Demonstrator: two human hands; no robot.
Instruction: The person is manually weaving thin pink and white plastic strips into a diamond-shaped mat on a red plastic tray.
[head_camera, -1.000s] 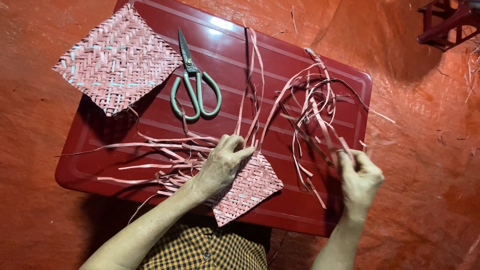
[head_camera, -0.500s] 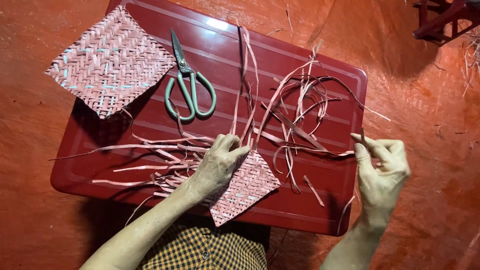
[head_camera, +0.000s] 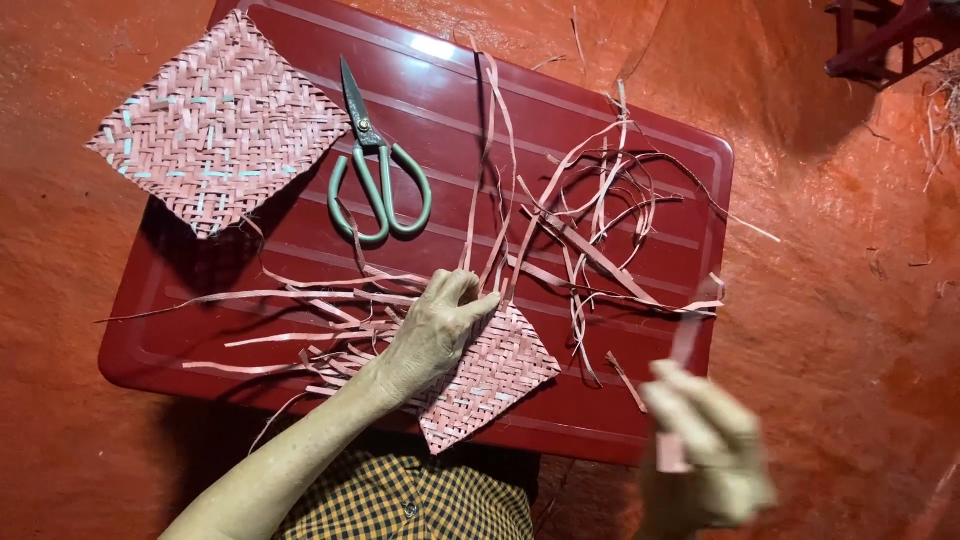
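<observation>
Pulling a strip (head_camera: 688, 335) away from the tray (head_camera: 620, 130), right hand (head_camera: 705, 455) now lower, blurred, pinching it; left hand (head_camera: 435, 330) stays pressing the mat (head_camera: 490, 375).

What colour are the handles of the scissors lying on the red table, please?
The scissors have green handles and dark metal blades, clearest in the head view.

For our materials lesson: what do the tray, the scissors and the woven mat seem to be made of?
Tray: likely moulded plastic, glossy red, with a bright highlight and ridges.
Scissors: dark metal blades; green loops, probably coated.
Mat: flat pink strips, interlaced, matte; plastic or dyed fibre, unclear.
</observation>
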